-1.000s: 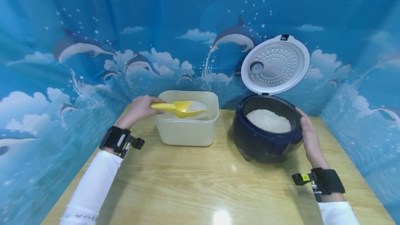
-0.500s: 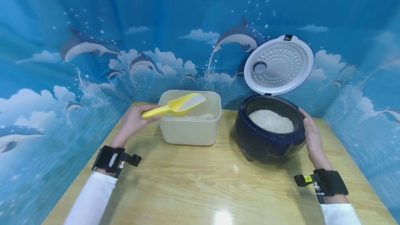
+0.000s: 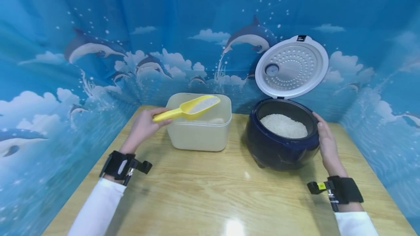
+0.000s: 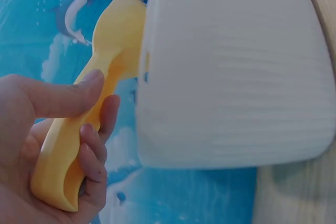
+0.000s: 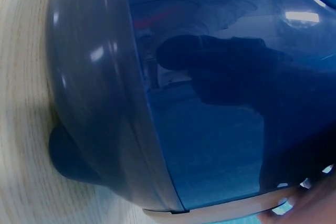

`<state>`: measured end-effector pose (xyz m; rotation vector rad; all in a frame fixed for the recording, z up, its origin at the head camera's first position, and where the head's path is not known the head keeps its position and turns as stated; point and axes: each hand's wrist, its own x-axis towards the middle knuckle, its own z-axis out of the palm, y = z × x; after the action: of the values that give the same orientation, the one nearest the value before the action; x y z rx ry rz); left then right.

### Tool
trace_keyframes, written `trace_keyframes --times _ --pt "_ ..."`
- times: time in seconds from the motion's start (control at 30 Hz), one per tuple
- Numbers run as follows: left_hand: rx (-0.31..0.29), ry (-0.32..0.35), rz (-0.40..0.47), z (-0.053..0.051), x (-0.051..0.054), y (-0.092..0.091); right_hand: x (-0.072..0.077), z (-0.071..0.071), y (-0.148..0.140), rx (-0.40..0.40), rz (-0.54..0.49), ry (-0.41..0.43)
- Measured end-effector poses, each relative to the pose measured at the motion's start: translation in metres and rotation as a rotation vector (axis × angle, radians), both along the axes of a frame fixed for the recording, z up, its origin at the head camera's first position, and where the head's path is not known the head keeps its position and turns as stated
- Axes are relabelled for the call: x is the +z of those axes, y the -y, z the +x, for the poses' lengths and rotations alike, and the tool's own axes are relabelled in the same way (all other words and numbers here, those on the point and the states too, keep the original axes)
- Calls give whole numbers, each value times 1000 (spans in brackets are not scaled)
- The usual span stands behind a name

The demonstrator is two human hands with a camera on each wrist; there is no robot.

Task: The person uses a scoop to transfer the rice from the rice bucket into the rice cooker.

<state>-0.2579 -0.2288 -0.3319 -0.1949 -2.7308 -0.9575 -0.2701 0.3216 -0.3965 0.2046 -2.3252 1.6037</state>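
Observation:
My left hand (image 3: 146,124) grips the handle of a yellow scoop (image 3: 180,112), thumb on top and fingers curled beneath, as the left wrist view shows. White rice (image 3: 205,104) fills the scoop's bowl, held above a cream-coloured bin (image 3: 199,136) with some rice in its bottom. On the right stands a dark blue rice cooker (image 3: 279,154), its inner pot holding a heap of white rice (image 3: 283,126). My right hand (image 3: 326,143) rests against the cooker's right side with its fingers extended along the rim. In the right wrist view the cooker's glossy wall (image 5: 210,103) fills most of the frame.
The cooker's lid (image 3: 292,68) stands raised at the back, against a blue dolphin-print curtain (image 3: 197,17) that encloses the table on three sides. Both bin and cooker sit toward the rear of the wooden table (image 3: 197,188), with a gap between them.
The rice-filled scoop has risen from inside the bin and tilted so its tip points up. In the last half second it shifted slightly right. My right hand stays on the cooker.

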Motion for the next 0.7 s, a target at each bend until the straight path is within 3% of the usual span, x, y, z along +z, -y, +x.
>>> trace_keyframes --times 0.23,0.47,0.57,0.7 --pt "-90 15 -55 -13 28 -35 1 1 -4 0 -12 -7" --pt "-236 -18 -101 -31 62 -94 4 -1 -1 -18 -21 -6" --pt "-293 -56 -161 -37 72 -124 4 0 1 -18 -14 2" --pt "-334 -147 -307 -41 83 -165 2 1 2 -13 -16 6"
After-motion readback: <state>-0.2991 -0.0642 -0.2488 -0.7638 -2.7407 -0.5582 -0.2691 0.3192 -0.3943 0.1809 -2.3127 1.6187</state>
